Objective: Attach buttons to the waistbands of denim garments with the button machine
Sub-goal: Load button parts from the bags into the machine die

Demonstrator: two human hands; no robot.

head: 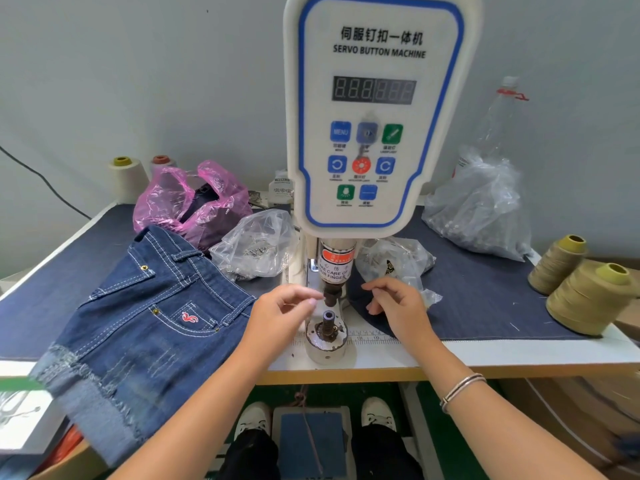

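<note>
The person is wearing no sleeves, both forearms showing bare. A thin silver bracelet [462, 390] of 2 or 3 strands is circling the wrist behind the right hand [398, 303]. White shoes [252, 421] and dark trousers [379, 452] are showing below.

At your far left stand two thread cones [129, 176] beside a pink bag [192, 202]; at your right, two olive spools [585, 292], a crumpled clear bag [479, 211] and a plastic bottle [498, 116] behind it.
</note>
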